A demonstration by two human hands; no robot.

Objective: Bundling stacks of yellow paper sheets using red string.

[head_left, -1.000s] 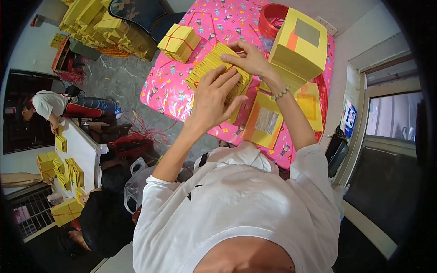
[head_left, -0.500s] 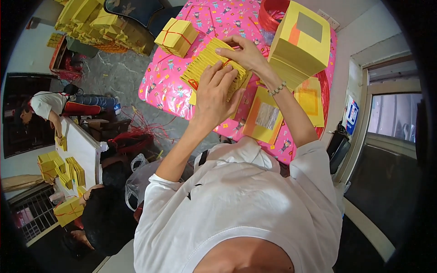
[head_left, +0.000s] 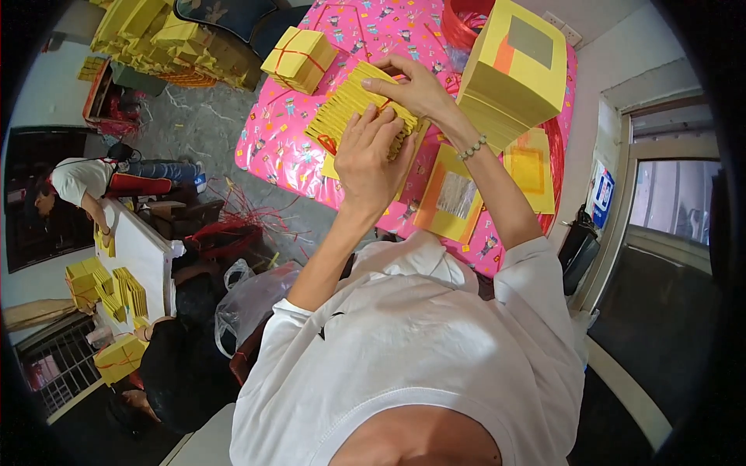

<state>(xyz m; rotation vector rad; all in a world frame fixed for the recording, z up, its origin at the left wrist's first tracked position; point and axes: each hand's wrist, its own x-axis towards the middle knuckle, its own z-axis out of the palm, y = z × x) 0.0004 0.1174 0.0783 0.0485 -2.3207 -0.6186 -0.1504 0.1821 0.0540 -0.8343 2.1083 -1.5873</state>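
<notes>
A thick stack of folded yellow paper (head_left: 342, 109) lies on the pink table, its ridged folds facing up, with a red tie string (head_left: 327, 144) showing at its left end. Across the near part of the stack rests my left hand (head_left: 367, 159), its fingers pressed together on top and the thumb down the near side. My right hand (head_left: 418, 92), with a beaded bracelet at the wrist, grips the far right side, thumb on top; some of its fingertips are hidden behind the paper. Just beyond sits a yellow bundle (head_left: 299, 60) tied crosswise with red string.
A tall stack of yellow sheets (head_left: 509, 85) stands at the table's right, near a red string coil (head_left: 465, 27). Flat yellow sheets (head_left: 443, 221) lie closer to me. At left, two people work at a white table (head_left: 140, 241) holding yellow bundles. Red string litters the floor.
My hands stay on the folded stack, with only slight shifts of the fingers. My left forearm has moved a little to the right. The whole view has shifted slightly.
</notes>
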